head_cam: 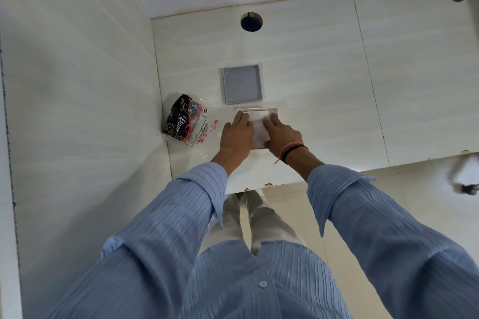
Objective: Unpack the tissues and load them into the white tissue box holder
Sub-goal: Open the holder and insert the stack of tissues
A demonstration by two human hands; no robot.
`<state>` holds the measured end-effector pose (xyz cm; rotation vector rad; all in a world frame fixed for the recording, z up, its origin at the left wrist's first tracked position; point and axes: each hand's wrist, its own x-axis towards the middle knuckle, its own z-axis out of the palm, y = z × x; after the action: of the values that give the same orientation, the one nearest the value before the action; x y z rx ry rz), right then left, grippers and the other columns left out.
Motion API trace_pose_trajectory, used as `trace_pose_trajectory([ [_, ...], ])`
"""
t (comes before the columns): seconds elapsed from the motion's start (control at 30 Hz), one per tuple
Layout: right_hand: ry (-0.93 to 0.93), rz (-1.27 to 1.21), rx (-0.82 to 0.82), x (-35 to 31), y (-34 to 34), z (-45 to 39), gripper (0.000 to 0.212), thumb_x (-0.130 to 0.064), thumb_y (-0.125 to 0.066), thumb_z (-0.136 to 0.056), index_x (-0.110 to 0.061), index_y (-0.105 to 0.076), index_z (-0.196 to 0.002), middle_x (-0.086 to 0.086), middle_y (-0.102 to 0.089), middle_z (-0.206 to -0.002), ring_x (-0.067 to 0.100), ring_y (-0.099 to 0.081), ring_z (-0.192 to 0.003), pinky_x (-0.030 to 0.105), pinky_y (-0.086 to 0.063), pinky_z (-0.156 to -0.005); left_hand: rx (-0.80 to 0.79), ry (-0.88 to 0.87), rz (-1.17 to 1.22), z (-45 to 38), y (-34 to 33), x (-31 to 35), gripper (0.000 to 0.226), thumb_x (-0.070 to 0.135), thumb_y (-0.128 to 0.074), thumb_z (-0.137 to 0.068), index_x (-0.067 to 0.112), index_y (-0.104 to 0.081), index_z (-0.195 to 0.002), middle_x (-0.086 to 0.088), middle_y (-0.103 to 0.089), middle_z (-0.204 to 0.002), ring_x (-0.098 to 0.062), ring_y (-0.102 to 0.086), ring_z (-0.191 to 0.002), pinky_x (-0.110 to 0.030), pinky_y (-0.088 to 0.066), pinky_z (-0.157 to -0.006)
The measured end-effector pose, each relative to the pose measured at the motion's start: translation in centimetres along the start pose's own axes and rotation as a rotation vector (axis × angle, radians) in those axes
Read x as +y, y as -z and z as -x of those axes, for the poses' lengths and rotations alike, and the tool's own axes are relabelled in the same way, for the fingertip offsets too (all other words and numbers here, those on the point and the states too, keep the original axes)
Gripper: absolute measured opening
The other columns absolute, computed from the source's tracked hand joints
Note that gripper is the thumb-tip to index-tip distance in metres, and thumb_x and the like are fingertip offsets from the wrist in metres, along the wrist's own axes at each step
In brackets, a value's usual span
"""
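Note:
The white tissue box holder (269, 111) lies on the white counter, with a stack of white tissues (258, 127) inside it. My left hand (236, 137) rests flat on the left part of the tissues. My right hand (281, 134) presses on their right part, fingers pointing away from me. The hands hide much of the holder and the tissues. The plastic tissue wrapper (188, 119), black and clear with red print, lies crumpled just left of my left hand.
A grey square lid or tray (241, 84) lies just behind the holder. A round hole (251, 22) opens in the counter farther back. A wall (77, 85) closes the left side. The counter's front edge (285, 185) runs near my sleeves.

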<state>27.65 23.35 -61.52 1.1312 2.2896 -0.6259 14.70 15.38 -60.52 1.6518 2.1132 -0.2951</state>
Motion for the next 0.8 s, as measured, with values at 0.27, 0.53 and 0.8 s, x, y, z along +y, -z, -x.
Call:
trace_pose_trajectory([
  [0.27,0.022,0.003,0.111,-0.4,1.2,0.9,0.040,-0.017,-0.054,-0.096,-0.011,-0.050,-0.135,0.006,-0.033,-0.161,0.039,-0.056,-0.113,0.039,-0.043,-0.073,0.282,0.080,0.146,-2.3,1.9,-0.9,0.028,0.005,-0.051,-0.093,0.006,-0.069,-0.114,-0.011,-0.066,-0.118,-0.032,-0.055,-0.115,-0.043,-0.043,-0.095],
  [0.53,0.073,-0.053,0.259,0.3,1.4,1.4,0.031,-0.014,-0.049,-0.098,-0.007,-0.061,-0.125,0.006,-0.046,-0.155,0.036,-0.052,-0.119,0.044,-0.055,-0.076,0.194,0.247,0.215,-6.3,1.1,-4.6,0.025,-0.010,-0.050,-0.088,-0.001,-0.070,-0.101,-0.018,-0.057,-0.120,-0.037,-0.049,-0.112,-0.044,-0.045,-0.088],
  [0.8,0.105,-0.245,0.319,0.9,1.4,2.0,0.031,-0.016,-0.053,-0.098,-0.007,-0.064,-0.126,0.007,-0.056,-0.148,0.034,-0.051,-0.125,0.047,-0.054,-0.088,0.259,0.218,0.300,-6.9,2.6,-5.2,0.022,-0.005,-0.056,-0.083,0.000,-0.070,-0.099,-0.017,-0.054,-0.126,-0.037,-0.044,-0.120,-0.043,-0.039,-0.095],
])
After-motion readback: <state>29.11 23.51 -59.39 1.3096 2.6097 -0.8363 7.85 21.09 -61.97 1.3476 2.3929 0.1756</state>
